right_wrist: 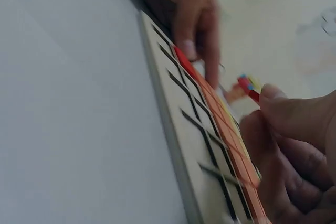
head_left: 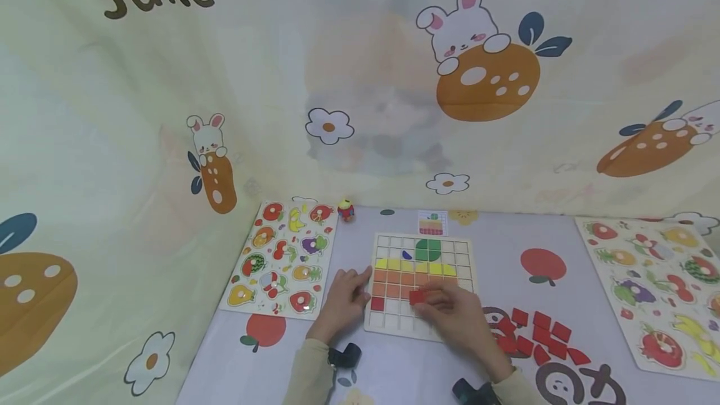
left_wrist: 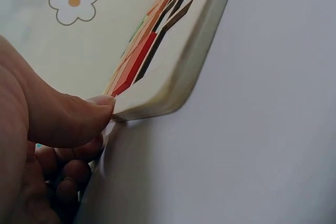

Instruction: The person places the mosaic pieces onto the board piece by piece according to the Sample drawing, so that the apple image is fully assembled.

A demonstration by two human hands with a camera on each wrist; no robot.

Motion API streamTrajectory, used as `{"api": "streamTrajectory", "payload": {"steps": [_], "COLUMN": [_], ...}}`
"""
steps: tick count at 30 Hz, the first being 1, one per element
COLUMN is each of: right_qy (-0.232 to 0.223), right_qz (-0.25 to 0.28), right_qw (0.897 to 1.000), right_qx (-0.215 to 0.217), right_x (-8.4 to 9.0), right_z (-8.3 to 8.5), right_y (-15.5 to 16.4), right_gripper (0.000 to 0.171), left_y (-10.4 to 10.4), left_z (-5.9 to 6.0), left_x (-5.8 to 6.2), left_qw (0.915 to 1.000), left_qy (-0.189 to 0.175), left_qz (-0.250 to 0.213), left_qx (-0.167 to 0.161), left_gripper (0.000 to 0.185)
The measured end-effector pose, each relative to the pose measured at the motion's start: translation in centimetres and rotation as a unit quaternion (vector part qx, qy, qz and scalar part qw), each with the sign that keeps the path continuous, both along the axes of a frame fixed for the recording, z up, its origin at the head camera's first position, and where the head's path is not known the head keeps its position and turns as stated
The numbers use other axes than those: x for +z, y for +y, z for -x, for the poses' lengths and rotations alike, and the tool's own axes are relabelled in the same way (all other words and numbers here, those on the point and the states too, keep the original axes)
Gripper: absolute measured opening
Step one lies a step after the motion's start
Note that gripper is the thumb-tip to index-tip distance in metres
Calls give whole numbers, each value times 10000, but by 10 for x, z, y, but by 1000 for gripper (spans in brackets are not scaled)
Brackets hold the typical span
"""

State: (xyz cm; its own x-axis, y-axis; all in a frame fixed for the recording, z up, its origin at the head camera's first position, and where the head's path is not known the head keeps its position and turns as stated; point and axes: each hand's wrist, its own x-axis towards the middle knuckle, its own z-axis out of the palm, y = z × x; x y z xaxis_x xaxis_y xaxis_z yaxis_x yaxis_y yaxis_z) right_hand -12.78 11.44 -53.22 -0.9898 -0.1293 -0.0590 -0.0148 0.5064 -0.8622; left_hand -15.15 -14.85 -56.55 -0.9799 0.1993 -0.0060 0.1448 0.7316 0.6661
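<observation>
Looking down at the surface (head_left: 495,249), you have the grid board (head_left: 467,249) square in front of you, with a fruit puzzle board (head_left: 284,258) well off to its left and another fruit puzzle board (head_left: 655,292) well off to its right. Inside the grid, a green patch sits at the top, a yellow row below it, then orange rows, and one red square in the left column; the lower cells lie bare. Your left hand (head_left: 343,299) rests against the board's left edge, thumb pressed to the rim and the other fingers loosely curled, holding nothing. Your right hand (head_left: 455,311) is the one nearer the work: its fingers pinch a red tile (head_left: 417,296) directly over the middle of the board, at the lower edge of the orange rows, with the empty cells just below and toward you. Loose red tiles (head_left: 537,333) lie in a heap on the surface just right of that wrist. A small pattern card (head_left: 432,223) lies beyond the board's far edge.
</observation>
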Motion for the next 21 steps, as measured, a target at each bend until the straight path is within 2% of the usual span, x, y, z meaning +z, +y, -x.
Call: {"api": "streamTrajectory", "payload": {"steps": [4,8,15,21], "right_qy": [380,699,830,963], "right_qz": [-127,-532,-1375,-1613], "right_qw": [9990,9956,9863,9816], "right_qx": [217,336,371,353], "right_x": [-5,-10,-14,-16], "right_z": [1,3,2,2], "right_y": [-18,-31,-44,-47], "right_gripper": [29,29,25,26], "left_y": [1,1,1,0], "left_z": [0,0,-1,1], "left_x": [1,3,1,0], "left_qw": [10000,10000,9999,10000], "left_qy": [-50,-74,-91,-10], "left_qz": [-17,-7,-3,32], "left_qx": [4,17,45,-16], "left_gripper": [58,58,57,58]}}
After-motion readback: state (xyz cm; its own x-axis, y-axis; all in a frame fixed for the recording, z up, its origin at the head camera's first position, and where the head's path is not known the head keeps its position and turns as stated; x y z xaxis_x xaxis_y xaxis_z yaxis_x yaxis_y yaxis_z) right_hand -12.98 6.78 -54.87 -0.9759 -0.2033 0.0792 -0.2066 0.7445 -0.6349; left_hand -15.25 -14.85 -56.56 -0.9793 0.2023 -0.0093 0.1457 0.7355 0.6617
